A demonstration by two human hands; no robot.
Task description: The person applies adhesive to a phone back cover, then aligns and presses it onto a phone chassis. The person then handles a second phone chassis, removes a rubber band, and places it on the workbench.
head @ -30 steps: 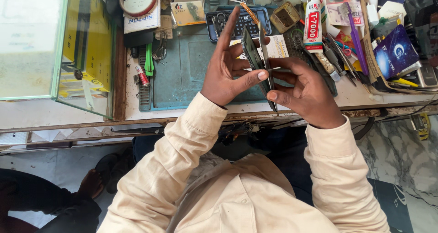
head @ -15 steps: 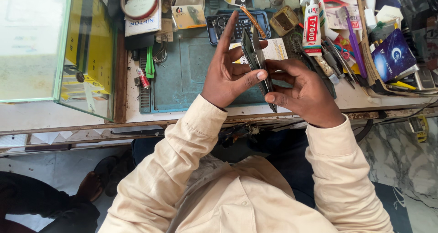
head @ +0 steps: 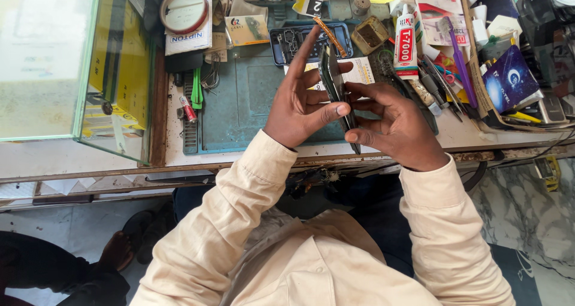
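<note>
A dark, thin phone (head: 335,81) stands on its edge between both of my hands, above a blue-green work mat (head: 239,102). My left hand (head: 299,99) presses its flat side, thumb across the lower edge and index finger stretched up along it. My right hand (head: 392,123) grips the phone from the right, fingers curled around its edge. Both sleeves are cream-coloured.
A glass case (head: 72,60) stands at the left of the bench. A glue tube (head: 406,45), a dark parts tray (head: 293,42), green tweezers (head: 196,90), a round tape tin (head: 184,9), a purple brush (head: 458,60) and several boxes crowd the back and right.
My hands and the phone have stayed in nearly the same place; the fingers shifted slightly along the phone's edge.
</note>
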